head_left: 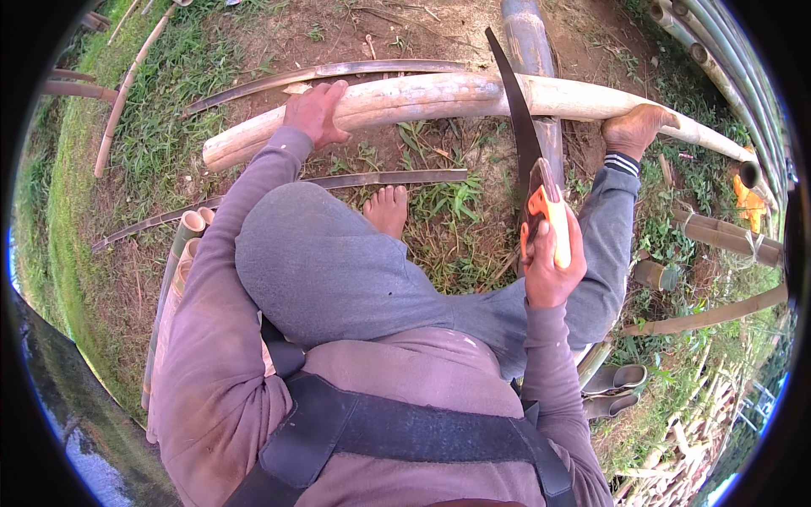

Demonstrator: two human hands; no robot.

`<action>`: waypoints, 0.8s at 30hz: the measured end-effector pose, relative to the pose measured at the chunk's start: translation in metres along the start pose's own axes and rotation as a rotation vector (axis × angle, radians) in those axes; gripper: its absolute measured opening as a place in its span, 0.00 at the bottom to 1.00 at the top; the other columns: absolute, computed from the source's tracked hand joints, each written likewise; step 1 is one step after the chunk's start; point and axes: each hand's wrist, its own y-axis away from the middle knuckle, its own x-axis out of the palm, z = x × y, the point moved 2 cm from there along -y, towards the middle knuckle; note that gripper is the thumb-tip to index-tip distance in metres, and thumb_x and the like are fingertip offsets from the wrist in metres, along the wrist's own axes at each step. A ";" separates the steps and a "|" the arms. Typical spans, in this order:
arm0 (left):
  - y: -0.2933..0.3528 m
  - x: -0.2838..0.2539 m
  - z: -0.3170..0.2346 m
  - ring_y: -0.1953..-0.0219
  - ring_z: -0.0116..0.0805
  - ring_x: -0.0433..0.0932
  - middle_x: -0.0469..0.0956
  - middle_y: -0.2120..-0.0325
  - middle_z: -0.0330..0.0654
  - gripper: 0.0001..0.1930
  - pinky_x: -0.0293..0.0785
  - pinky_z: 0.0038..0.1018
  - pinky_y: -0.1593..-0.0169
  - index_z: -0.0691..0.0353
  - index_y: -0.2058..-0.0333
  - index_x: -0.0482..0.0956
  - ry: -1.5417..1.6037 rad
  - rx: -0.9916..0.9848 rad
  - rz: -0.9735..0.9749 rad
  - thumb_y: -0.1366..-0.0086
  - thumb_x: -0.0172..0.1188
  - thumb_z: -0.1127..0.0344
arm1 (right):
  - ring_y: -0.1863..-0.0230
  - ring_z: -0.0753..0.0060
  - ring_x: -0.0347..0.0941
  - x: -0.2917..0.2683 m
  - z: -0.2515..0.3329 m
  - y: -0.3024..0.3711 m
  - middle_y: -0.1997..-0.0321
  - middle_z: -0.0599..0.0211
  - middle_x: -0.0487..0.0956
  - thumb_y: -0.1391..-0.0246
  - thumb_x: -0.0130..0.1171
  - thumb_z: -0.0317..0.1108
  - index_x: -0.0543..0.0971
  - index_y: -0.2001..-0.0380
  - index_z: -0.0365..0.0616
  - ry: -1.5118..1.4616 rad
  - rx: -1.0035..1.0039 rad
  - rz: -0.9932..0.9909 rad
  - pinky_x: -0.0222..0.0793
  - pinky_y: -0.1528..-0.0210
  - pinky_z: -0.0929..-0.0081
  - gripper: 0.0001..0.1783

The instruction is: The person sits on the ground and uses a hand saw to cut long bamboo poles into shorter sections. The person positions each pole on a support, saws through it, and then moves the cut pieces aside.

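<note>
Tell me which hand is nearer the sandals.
Right. The right hand grips the saw handle, just up and left of the sandals on the grass. The left hand rests on the pale bamboo pole, far across the picture.

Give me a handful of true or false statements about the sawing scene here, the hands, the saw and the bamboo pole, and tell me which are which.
1. The right hand grips the orange-handled saw. True.
2. The left hand rests on the pale bamboo pole. True.
3. The saw blade lies flat on the grass. False: it crosses the pole.
4. Both feet wear sandals. False: a bare foot presses on the pole and another bare foot stands on the grass; the sandals lie aside.
</note>
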 end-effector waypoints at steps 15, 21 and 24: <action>-0.015 -0.033 -0.046 0.24 0.54 0.63 0.67 0.27 0.50 0.71 0.59 0.64 0.27 0.51 0.22 0.56 -0.195 -0.050 0.153 0.60 0.77 0.21 | 0.58 0.76 0.78 0.035 -0.017 -0.086 0.56 0.63 0.82 0.32 0.69 0.32 0.75 0.42 0.34 0.026 -0.033 0.088 0.77 0.54 0.74 0.22; -0.073 -0.022 -0.126 0.31 0.57 0.73 0.72 0.32 0.54 0.67 0.70 0.53 0.31 0.52 0.23 0.58 -0.074 0.223 0.077 0.57 0.79 0.27 | 0.63 0.75 0.78 0.033 0.009 -0.081 0.60 0.61 0.83 0.33 0.71 0.37 0.76 0.45 0.35 0.187 -0.220 0.074 0.77 0.59 0.71 0.22; -0.077 -0.025 -0.122 0.36 0.58 0.78 0.77 0.37 0.54 0.63 0.74 0.50 0.33 0.52 0.23 0.59 0.019 0.123 0.181 0.53 0.79 0.32 | 0.70 0.77 0.77 0.042 0.021 -0.086 0.70 0.63 0.83 0.35 0.72 0.35 0.81 0.55 0.36 0.276 -0.199 -0.022 0.77 0.64 0.70 0.14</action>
